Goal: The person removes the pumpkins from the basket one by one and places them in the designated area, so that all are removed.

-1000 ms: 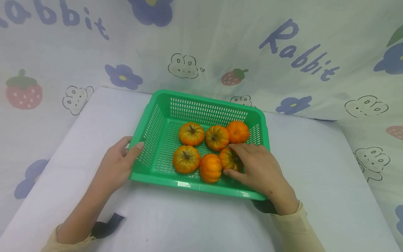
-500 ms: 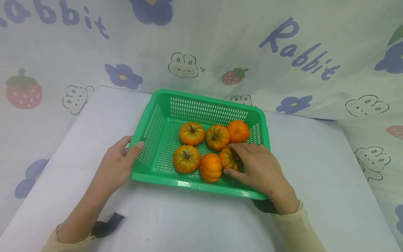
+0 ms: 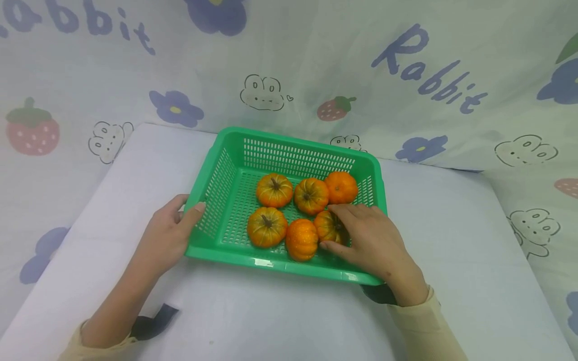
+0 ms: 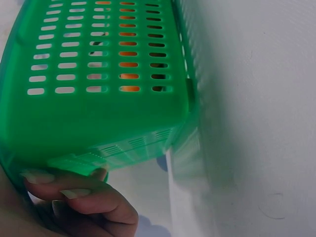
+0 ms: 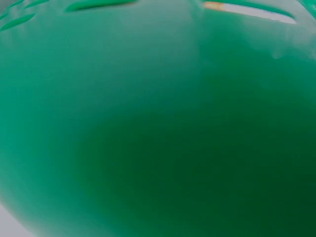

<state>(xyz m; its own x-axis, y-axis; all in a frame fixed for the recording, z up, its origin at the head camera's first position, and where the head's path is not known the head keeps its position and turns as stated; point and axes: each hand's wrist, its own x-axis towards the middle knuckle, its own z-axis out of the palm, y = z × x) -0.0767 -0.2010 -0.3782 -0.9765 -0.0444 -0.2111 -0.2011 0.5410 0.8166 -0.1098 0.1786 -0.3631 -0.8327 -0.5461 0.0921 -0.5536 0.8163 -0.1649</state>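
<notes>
A green plastic basket (image 3: 280, 268) with slotted walls stands on the white table, holding several small orange pumpkins. My left hand (image 3: 168, 233) grips its left rim, thumb over the inside and fingers curled beneath the edge; the left wrist view shows those fingers (image 4: 98, 200) under the rim beside the slotted wall. Inside the basket's front right corner, my right hand (image 3: 372, 240) holds a green-and-orange pumpkin (image 3: 328, 226) between thumb and fingers, its right part hidden by the hand. The right wrist view is filled by the blurred green basket wall (image 5: 148, 98).
Close beside the held pumpkin lies an orange pumpkin (image 3: 301, 239). Two striped pumpkins with stems, a front one (image 3: 267, 227) and a back one (image 3: 274, 190), sit left of it. Another striped pumpkin (image 3: 311, 195) and a plain orange pumpkin (image 3: 341, 187) lie behind. A printed cloth (image 3: 298, 60) hangs behind the table.
</notes>
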